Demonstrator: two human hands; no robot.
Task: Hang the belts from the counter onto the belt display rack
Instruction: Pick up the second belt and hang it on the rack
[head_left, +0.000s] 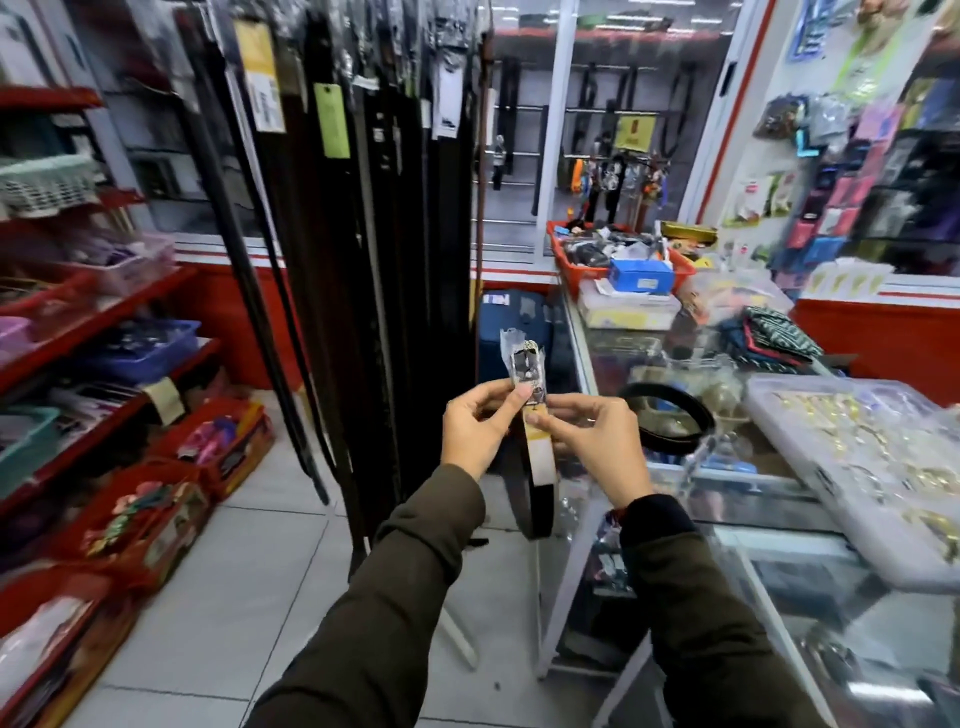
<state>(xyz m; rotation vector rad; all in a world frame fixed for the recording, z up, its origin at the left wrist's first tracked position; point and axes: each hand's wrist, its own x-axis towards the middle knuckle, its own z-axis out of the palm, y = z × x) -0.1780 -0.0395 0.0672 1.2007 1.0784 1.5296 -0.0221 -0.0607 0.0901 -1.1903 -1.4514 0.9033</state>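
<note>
Shop shelves in red lined the left wall, and a glass display counter (727, 483) stood at right. Both hands pinched one dark leather belt (539, 499) by its plastic-wrapped silver buckle (525, 371), the left hand (475, 428) and right hand (597, 441) clasping it just beside the tall rack of hanging black belts (374, 234). Another coiled black belt (670, 415) lay on the counter.

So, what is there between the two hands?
In the head view, the buckle end of a belt stands upright between the left hand and right hand; both pinch it, and its strap hangs below.
</note>
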